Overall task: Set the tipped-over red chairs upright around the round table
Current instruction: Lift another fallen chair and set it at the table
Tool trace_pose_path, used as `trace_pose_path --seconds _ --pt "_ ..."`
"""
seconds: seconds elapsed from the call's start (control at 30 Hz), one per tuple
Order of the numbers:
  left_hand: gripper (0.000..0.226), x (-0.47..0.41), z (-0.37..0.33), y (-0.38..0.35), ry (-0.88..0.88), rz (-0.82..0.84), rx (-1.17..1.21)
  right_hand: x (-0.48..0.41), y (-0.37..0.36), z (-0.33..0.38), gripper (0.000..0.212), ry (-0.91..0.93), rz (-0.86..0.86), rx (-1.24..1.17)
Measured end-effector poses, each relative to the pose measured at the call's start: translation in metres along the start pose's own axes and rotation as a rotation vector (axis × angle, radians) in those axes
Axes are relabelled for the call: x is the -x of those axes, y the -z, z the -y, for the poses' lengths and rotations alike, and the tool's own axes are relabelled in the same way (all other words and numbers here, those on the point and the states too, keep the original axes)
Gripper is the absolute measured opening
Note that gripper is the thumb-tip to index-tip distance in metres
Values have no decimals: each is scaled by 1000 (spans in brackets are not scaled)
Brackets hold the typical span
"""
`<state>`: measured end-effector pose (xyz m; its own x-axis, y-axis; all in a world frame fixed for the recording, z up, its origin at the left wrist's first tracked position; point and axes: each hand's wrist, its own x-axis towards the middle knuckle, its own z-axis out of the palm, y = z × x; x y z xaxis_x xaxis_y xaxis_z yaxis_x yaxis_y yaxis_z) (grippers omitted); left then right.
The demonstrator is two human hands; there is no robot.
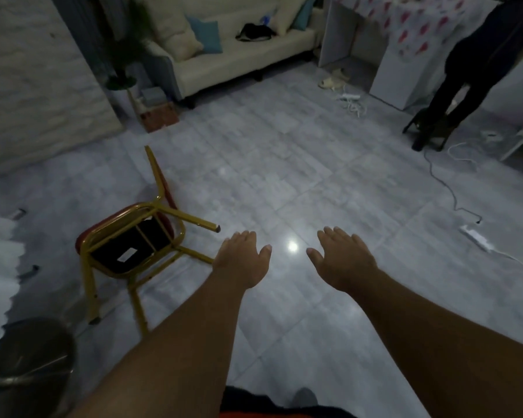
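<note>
**One red chair on its side, both hands bare above the floor**

The red chair [145, 236] lies tipped over on the grey tiled floor [284, 176], at the near left of the scene. The black underside of its seat is turned up and toward the camera, ringed by the gold metal frame, with the red seat padding showing only as a rim along the left and far edges. Its long axis runs from near to far. Two legs stretch toward the near side, two more stick out to the right, and the gold back frame reaches away to the far side, leaning slightly left.

A small white label [127, 255] sits on the black underside. Any writing on it is too blurred to read.

Both hands are held out over the floor, palms down, with the fingers relaxed and gripping nothing. The left hand [242, 257] hovers just right of the chair, and in the picture it covers the tip of one right-pointing leg. Whether it touches that leg cannot be told. The right hand [340, 257] is further right, apart from the left, over a bright glare spot on the tiles.

On the far side stands a cream sofa [239, 61] with blue cushions. At the far right is a second person [471, 70] in dark clothes. A white power strip [474, 236] and a dark cable [441, 182] lie on the floor to the right.
</note>
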<state>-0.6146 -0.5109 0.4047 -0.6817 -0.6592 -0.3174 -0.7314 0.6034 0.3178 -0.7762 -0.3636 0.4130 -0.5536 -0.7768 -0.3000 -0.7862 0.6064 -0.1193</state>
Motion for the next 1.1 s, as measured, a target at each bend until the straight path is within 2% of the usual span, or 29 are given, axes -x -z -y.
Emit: trace_pose_path --seconds 0.17,0.5,0.7,0.83,1.1 --pt "60 -96 -9 21 84 -23 73 -114 34 -23 67 67 21 44" --pt "61 -326 38 86 155 16 107 -369 92 8 66 137 48 68" --pt "60 -432 51 124 192 37 159 -492 121 24 66 203 83 79" --pt "62 -502 75 148 296 23 197 -583 136 38 67 279 121 110" --pt "62 -606 104 200 618 -103 333 -756 182 100 67 607 156 239"
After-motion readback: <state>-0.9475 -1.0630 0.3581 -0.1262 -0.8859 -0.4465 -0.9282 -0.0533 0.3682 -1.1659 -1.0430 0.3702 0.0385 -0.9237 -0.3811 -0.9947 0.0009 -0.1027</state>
